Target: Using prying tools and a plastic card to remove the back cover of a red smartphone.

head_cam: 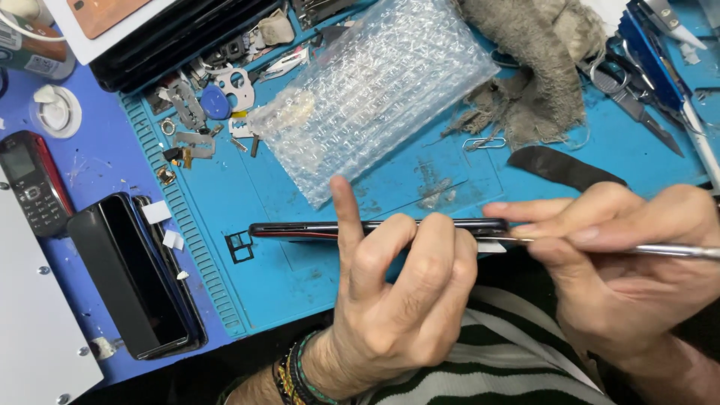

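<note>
My left hand [401,289] grips a thin dark phone [315,229] with a red edge, held edge-on above the blue mat, index finger raised. My right hand [622,262] holds a slim metal tool [675,251] whose tip meets the phone's right end, next to a small white tab [491,246]. Beaded bracelets circle my left wrist.
Blue work mat [285,277] carries a bubble-wrap bag [375,90], grey rag [540,67], scissors and tweezers [637,97], a black strip [562,166], small metal parts [202,112], a tiny SIM tray [240,246]. Left: a stack of dark phones [135,277], a small keypad phone [30,184].
</note>
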